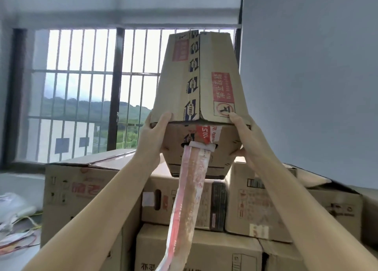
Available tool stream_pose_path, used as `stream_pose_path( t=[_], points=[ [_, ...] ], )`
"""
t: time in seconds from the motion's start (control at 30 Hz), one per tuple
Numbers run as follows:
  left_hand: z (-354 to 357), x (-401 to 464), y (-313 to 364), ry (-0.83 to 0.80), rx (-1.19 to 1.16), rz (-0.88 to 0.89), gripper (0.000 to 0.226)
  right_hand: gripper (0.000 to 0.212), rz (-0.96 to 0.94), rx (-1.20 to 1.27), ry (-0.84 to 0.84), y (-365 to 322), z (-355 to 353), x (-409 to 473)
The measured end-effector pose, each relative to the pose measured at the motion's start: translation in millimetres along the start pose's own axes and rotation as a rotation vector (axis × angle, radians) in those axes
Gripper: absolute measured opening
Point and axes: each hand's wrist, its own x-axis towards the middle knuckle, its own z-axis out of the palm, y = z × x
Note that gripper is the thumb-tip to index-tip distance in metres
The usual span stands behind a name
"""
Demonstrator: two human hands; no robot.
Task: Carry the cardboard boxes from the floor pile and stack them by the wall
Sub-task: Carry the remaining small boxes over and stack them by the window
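I hold a brown cardboard box [184, 82] up high in front of me, above a stack of boxes. It carries red warning labels and a taped middle seam. My left hand [154, 131] grips its near left corner, thumb on top. At the near right corner my right hand [243, 131] grips it the same way. A long strip of red and white tape [184, 205] hangs from the box's near face. Below it the stack of cardboard boxes [204, 209] stands against the wall, several boxes wide and high.
A barred window [81, 90] fills the wall behind the stack on the left. A plain grey wall [306, 86] rises at the right. Crumpled plastic and tape scraps [16, 225] lie on the floor at the left.
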Motion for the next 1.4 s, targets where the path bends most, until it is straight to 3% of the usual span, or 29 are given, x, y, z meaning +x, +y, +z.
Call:
stream_pose_path(
  t=[0.27, 0.3, 0.4, 0.47, 0.63, 0.77, 1.03, 1.4],
  points=[
    [29.0, 116.6, -50.6, -0.087, 0.191, -0.047, 0.090, 0.064, 0.092, -0.134, -0.138, 31.8, -13.9, 99.1],
    [33.3, 125.6, -53.8, -0.089, 0.202, -0.040, 0.090, 0.059, 0.074, -0.152, -0.152, 33.9, -16.1, 108.4],
    [41.1, 144.9, -68.4, -0.169, 0.159, 0.017, 0.054, 0.047, 0.007, -0.195, -0.160, 47.9, -18.5, 134.5],
    [42.7, 154.3, -87.1, -0.213, 0.156, 0.039, 0.042, 0.050, -0.055, -0.264, -0.130, 68.2, -16.1, 148.9],
    [35.2, 169.9, -152.6, -0.283, 0.226, -0.147, 0.053, 0.056, -0.044, -0.422, -0.075, 144.5, -5.4, 161.6],
    [25.1, 170.0, -205.2, -0.308, 0.386, -0.379, 0.063, 0.055, 0.004, -0.547, -0.172, 196.9, 3.7, 152.7],
    [35.7, 175.6, -243.4, -0.351, 0.352, -0.290, 0.059, 0.063, 0.095, -0.580, -0.097, 234.6, 9.4, 147.1],
    [35.5, 175.3, -245.3, -0.396, 0.372, -0.254, 0.059, 0.060, 0.097, -0.627, -0.224, 221.9, -3.0, 139.1]
  ],
)
